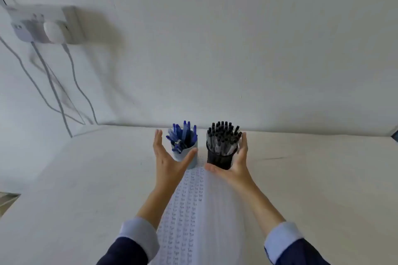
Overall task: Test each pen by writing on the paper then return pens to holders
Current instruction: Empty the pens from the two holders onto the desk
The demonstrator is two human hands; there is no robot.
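Observation:
A pale blue holder full of blue pens stands at the far edge of the white table. Beside it on the right stands a black mesh holder packed with black-capped pens. My left hand is spread wide around the pale blue holder, with straight fingers on its left and the thumb on its right. My right hand is spread the same way around the black holder. Neither hand clearly grips. A sheet of paper with rows of small written marks lies between my forearms.
The white table meets a white wall just behind the holders. A wall socket with plugged adapters sits upper left, and its cables hang down to the table's back left corner.

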